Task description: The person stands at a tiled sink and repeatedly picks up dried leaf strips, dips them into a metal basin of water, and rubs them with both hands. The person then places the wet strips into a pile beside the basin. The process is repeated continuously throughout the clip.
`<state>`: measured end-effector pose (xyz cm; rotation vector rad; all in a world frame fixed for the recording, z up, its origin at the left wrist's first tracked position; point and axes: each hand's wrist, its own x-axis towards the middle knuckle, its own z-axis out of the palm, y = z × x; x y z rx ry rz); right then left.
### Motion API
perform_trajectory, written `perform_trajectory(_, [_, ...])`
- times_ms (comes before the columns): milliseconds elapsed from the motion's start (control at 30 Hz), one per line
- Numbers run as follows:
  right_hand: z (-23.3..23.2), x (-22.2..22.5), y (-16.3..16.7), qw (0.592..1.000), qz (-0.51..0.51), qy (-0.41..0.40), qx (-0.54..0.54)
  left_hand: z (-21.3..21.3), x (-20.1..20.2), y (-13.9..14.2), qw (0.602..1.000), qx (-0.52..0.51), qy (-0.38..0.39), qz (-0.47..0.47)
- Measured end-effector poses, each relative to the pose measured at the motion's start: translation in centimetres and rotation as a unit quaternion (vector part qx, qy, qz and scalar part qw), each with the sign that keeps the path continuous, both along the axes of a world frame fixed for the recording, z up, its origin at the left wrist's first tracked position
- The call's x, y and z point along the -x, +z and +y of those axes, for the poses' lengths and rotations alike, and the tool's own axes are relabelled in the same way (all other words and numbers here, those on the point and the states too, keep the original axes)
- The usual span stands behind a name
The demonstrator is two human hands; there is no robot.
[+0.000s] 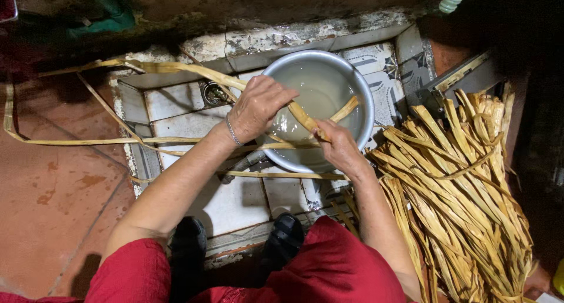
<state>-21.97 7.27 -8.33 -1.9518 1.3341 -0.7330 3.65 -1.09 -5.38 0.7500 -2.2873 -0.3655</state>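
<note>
A long yellow dried leaf strip (176,69) runs from the left floor across the tiled basin to a round metal bowl (365,97) of cloudy water. My left hand (257,106), with a thin bracelet on the wrist, grips the strip at the bowl's near-left rim. My right hand (336,144) pinches the wet part of the same strip over the bowl's near edge. The strip's short end (345,110) sticks out over the water.
A big heap of dried leaf strips (458,191) lies to the right. A small floor drain (214,94) sits left of the bowl in the white tiles. More loose strips (70,141) trail over the red floor at left. My dark shoes (189,241) stand at the basin's near edge.
</note>
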Motion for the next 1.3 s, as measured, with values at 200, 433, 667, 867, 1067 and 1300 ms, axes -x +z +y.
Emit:
perform_trajectory(200, [0.1, -0.5, -0.4, 0.993, -0.005, -0.117, -0.01, 0.6, 0.4, -3.0, 0.995, -0.058, 0.029, -0.075])
perform_trajectory(433, [-0.5, -1.2, -2.0, 0.976, 0.041, -0.115, 0.18, 2.6, 1.8, -6.3, 0.739, -0.661, -0.039, 0.123])
perform_trajectory(667, [0.4, -2.0, -1.2, 0.995, -0.07, -0.073, 0.02, 0.9, 0.2, -3.7, 0.96, -0.272, 0.052, 0.042])
perform_trajectory(867, [0.2, -1.7, -0.8, 0.99, -0.01, -0.112, 0.081, 1.6, 0.5, -4.7, 0.988, -0.15, 0.019, -0.021])
perform_trajectory(1067, [0.4, -1.6, 0.3, 0.975, 0.0, -0.117, 0.19, 3.1, 1.7, -6.0, 0.858, -0.502, -0.061, 0.092])
perform_trajectory(1300, [0.8, -2.0, 1.9, 0.978, -0.016, -0.126, 0.165, 4.1, 2.9, -3.1, 0.906, -0.389, -0.097, 0.139])
